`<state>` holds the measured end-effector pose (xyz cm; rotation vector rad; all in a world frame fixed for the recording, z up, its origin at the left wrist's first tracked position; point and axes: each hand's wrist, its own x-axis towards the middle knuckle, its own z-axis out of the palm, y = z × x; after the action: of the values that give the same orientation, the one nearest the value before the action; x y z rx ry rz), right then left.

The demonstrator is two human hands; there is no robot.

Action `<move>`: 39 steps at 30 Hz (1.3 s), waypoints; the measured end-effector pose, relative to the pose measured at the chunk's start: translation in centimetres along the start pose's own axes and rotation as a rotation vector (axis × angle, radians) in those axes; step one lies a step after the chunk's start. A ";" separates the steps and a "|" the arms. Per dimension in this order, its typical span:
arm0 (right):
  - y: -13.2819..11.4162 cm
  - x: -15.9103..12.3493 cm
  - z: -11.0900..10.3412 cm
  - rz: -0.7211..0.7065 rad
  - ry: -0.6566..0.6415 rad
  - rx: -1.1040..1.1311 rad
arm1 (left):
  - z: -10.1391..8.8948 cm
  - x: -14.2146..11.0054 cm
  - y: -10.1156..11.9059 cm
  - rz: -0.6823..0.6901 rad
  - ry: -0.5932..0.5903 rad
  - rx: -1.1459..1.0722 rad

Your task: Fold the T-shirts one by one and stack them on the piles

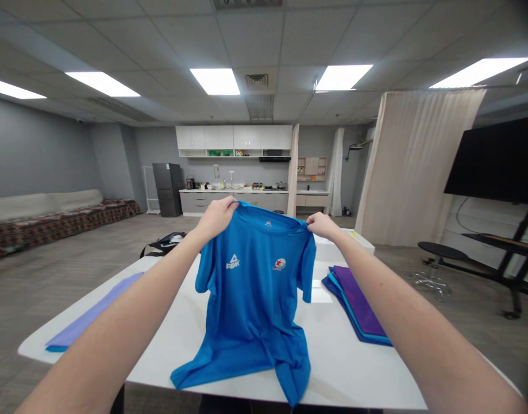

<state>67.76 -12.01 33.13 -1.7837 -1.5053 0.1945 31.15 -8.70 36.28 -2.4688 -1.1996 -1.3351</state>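
Observation:
A blue T-shirt (255,287) hangs upright between my hands, its printed chest facing me. My left hand (218,215) is closed on the shoulder at the left of the collar. On the other side of the neckline, my right hand (323,225) pinches the opposite shoulder. The lower part of the shirt rests in loose folds on the white table (173,336), with one corner at its near edge. To the right lies a stack of folded clothes (361,305), purple on top and blue beneath. Folded lavender cloth (97,305) with blue under it lies to the left, partly behind my left forearm.
A white box (362,241) stands at the table's far right, and a black bag (162,246) sits at its far left. Beyond are a round stool (440,250), a large screen (496,164), a sofa (65,213), a fridge (168,190) and a kitchen counter (233,198).

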 end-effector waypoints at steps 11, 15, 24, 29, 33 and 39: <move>2.0 -2.9 4.2 -0.115 0.442 0.292 | 0.9 -2.0 1.1 -0.089 0.090 0.105; 0.8 -6.0 3.7 -0.354 0.823 0.166 | -0.3 -3.1 2.1 -0.086 0.254 0.234; -4.7 -9.9 -2.7 -0.581 0.988 -0.013 | -6.2 -3.7 4.0 -0.015 0.494 0.395; -6.8 -11.9 -8.4 -0.811 1.032 -0.362 | -12.1 -3.8 4.9 0.069 0.598 0.446; -9.2 -12.7 -11.8 -0.898 1.074 -0.431 | -15.5 -2.6 6.3 0.149 0.670 0.450; -10.4 -8.6 -10.7 -0.753 1.004 -0.417 | -13.2 1.9 5.6 0.106 0.550 0.448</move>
<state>63.33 -24.63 44.10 -1.1201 -1.3354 -1.2652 26.63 -16.91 47.35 -1.6846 -1.0623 -1.3959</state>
